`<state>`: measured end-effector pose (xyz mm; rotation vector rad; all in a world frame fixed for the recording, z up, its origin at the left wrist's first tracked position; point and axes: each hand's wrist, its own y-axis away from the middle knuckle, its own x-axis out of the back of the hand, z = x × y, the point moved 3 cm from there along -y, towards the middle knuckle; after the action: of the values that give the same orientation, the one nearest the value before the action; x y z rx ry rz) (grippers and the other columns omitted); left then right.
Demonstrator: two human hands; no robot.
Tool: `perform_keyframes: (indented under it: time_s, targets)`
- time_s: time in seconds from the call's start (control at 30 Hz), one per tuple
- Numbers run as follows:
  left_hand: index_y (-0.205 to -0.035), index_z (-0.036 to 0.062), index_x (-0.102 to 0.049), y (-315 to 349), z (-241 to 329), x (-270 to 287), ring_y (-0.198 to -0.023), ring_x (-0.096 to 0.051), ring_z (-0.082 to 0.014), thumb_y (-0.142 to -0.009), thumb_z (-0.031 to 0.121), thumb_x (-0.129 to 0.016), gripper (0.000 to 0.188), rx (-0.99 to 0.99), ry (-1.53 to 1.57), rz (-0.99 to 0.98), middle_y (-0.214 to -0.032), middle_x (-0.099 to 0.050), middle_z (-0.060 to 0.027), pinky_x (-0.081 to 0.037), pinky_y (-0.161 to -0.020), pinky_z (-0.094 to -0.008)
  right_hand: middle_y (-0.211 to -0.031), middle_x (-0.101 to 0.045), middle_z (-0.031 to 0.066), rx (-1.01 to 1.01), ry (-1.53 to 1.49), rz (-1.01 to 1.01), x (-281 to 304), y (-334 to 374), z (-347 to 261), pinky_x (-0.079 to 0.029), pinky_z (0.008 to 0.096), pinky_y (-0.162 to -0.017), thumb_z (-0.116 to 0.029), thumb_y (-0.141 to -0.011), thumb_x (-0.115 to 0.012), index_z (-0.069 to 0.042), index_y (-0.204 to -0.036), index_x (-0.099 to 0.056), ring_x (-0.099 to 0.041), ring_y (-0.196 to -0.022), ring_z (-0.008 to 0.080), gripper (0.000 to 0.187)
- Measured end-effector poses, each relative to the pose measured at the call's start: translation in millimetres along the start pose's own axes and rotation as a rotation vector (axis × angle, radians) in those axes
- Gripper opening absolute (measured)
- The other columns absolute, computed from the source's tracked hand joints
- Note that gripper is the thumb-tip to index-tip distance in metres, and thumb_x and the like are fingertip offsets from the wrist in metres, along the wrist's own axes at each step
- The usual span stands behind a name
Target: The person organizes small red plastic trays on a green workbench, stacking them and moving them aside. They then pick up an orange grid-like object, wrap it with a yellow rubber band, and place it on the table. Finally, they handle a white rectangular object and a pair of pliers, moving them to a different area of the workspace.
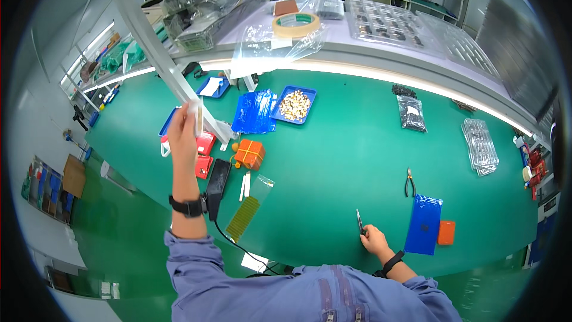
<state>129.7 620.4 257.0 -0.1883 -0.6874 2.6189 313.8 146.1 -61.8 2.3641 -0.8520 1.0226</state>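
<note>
My left hand [183,131] is raised beside the white metal post, its fingers closed on a small pale piece [199,121] too blurred to name. At the bench's near edge, my right hand [374,240] grips a slim pointed tool [359,222] with a bright tip and dark handle. Right of that hand lies a blue plastic sheet [423,225], with an orange box [446,232] against it. Pliers [410,183] rest above the sheet. Nearer my left arm are a clear strip of yellow-green pieces [243,219] and a black handheld device [218,180].
The green bench [339,155] carries a blue tray [306,113] of small gold parts, blue bags [255,112], an orange block [249,154], a bag of black parts [412,113] and stacked clear trays [479,146]. A white post [152,42] and lit shelf [369,70] stand ahead.
</note>
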Motion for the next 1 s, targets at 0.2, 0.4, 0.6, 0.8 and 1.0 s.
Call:
perform_keyframes:
  time_s: [0.2,0.4,0.6,0.8,1.0]
  targets:
    - [-0.102,0.0035,-0.054,-121,65,-98,-0.068,-0.056,-0.0072,-0.079,0.009,-0.063,0.025,-0.294,-0.217,-0.093,-0.079,-0.062,-0.0041,-0.043,-0.057,-0.0201,-0.082,-0.056,0.0111,-0.013,0.051,0.027,-2,18,4,-0.046,0.0384,-0.065,-0.018,-0.075,-0.061,-0.005,-0.104,-0.05,-0.057,-0.074,0.0279,0.034]
    - [-0.081,0.0011,-0.062,-183,53,-158,-0.068,-0.06,-0.0248,-0.076,0.015,-0.062,0.015,-0.519,-0.759,-0.064,-0.075,-0.063,-0.0137,-0.047,-0.063,-0.0329,-0.1,-0.055,0.0181,-0.125,0.026,-0.04,6,37,-10,-0.047,0.0431,-0.074,-0.021,-0.077,-0.057,-0.005,-0.108,-0.048,-0.057,-0.086,0.0362,0.036]
    - [-0.081,0.0038,-0.065,-222,22,-160,-0.077,-0.058,-0.0375,-0.081,0.028,-0.048,0.029,-0.757,-1.335,-0.322,-0.079,-0.061,-0.0205,-0.045,-0.072,-0.0439,-0.1,-0.053,0.0169,-0.076,0.069,0.08,2,42,-10,-0.047,0.0431,-0.073,-0.021,-0.076,-0.058,-0.006,-0.109,-0.047,-0.056,-0.086,0.0358,0.037]
    - [-0.104,0.0027,-0.061,-162,67,-147,-0.109,-0.051,-0.0291,-0.09,0.027,-0.046,0.032,-0.818,-1.194,-0.305,-0.114,-0.057,-0.0145,-0.038,-0.093,-0.034,-0.091,-0.054,0.0147,-0.045,0.15,0.129,0,36,-13,-0.047,0.0419,-0.064,-0.022,-0.079,-0.058,-0.006,-0.102,-0.045,-0.058,-0.077,0.0327,0.031]
    - [-0.109,-0.0022,-0.057,-52,100,-99,-0.102,-0.054,-0.0187,-0.09,0.008,-0.047,0.024,-0.793,-0.675,-0.537,-0.108,-0.059,-0.0119,-0.04,-0.089,-0.0293,-0.081,-0.056,0.0181,-0.064,0.171,0.153,-6,29,-12,-0.049,0.0432,-0.059,-0.018,-0.08,-0.053,-0.002,-0.091,-0.045,-0.059,-0.068,0.0346,0.021]
